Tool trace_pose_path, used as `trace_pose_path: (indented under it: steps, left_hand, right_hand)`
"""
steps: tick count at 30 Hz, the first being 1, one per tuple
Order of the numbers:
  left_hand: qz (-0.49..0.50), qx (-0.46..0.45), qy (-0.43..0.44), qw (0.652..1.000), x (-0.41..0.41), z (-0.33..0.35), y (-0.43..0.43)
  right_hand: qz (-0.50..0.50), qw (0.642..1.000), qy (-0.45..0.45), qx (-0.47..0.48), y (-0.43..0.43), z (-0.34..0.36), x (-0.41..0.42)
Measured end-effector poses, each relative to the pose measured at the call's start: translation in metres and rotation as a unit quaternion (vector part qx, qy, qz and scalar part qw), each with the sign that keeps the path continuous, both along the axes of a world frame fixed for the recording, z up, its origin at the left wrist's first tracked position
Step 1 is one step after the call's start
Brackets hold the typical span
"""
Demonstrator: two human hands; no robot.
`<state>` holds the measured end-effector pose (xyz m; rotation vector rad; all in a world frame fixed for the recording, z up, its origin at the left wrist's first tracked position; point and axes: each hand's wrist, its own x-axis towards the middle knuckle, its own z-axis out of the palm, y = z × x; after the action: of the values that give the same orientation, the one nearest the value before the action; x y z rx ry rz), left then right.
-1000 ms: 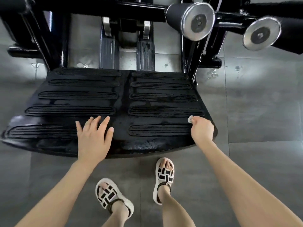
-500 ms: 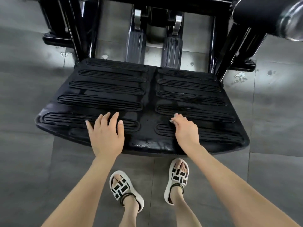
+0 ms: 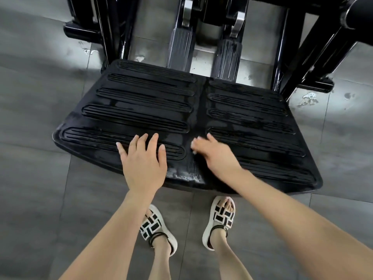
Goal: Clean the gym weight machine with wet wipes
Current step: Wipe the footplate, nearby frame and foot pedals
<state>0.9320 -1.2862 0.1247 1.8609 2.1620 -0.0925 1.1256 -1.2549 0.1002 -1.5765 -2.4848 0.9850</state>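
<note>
Nearest, two feet in white-and-black sandals, L and R, are planted on the grey tiled floor, just short of the machine's black footplate.

Both bare forearms are stretched fwd over the plate's near edge. The left hand is laid flat on the plate's L half, fingers straight and spread across the nearest ribbed strip. The right hand is set just beside it, approx. at the centre groove, with fingers bent down onto the rubber. It is motion-blurred. A small white scrap, prob. the wipe, is seen under its fingertips; whether it is pinched or only pressed cannot be told.

The plate's surface is marked by wet, shiny patches, esp. around the hands and along the near edge.

Beyond the plate, two grey ribbed pedals are hung side by side on metal brackets. They are flanked by the black frame posts, and a dark padded roller is seen at top R.
</note>
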Motion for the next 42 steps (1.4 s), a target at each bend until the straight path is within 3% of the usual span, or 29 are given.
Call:
trace_pose_path:
  steps: [4, 8, 11, 18, 23, 27, 32, 35, 37, 39, 42]
  left_hand:
    - [0.004, 0.002, -0.009, 1.000, -0.001, -0.002, 0.001]
    - [0.010, -0.008, -0.015, 1.000, 0.001, -0.001, 0.001]
    - [0.009, -0.011, -0.013, 1.000, 0.001, -0.001, 0.001]
    - [0.008, -0.005, -0.017, 1.000, -0.001, -0.001, 0.001]
    - [0.001, -0.011, -0.014, 1.000, -0.001, 0.000, 0.000]
    - [-0.008, -0.023, -0.010, 1.000, 0.001, 0.000, 0.000]
    - [-0.017, -0.020, -0.010, 1.000, 0.015, 0.010, -0.002]
    - [-0.068, -0.032, -0.044, 0.996, 0.044, 0.016, -0.012]
    - [-0.089, -0.047, -0.073, 0.992, 0.069, 0.018, -0.020]
    - [-0.089, -0.050, -0.090, 0.991, 0.090, 0.017, -0.024]
    - [-0.072, -0.043, -0.094, 0.992, 0.103, 0.012, -0.022]
  right_hand:
    - [-0.123, 0.988, -0.027, -0.085, 0.011, -0.021, -0.011]
    - [-0.072, 0.994, 0.062, -0.061, -0.052, 0.026, -0.013]
    - [0.003, 0.998, 0.063, -0.021, -0.048, 0.029, -0.012]
    - [-0.068, 0.996, 0.032, -0.053, -0.064, 0.037, 0.005]
    - [-0.234, 0.970, -0.008, -0.063, -0.096, 0.055, 0.088]
    - [-0.365, 0.928, -0.039, -0.064, -0.099, 0.063, 0.070]
    - [-0.228, 0.965, -0.028, -0.122, -0.059, 0.054, -0.003]
    - [-0.168, 0.983, -0.047, -0.052, -0.062, 0.047, 0.024]
    - [-0.270, 0.959, -0.071, -0.051, -0.074, 0.051, 0.062]
    - [-0.398, 0.910, -0.069, -0.090, -0.080, 0.061, 0.095]
    - [-0.531, 0.845, -0.044, -0.056, -0.075, 0.063, 0.120]
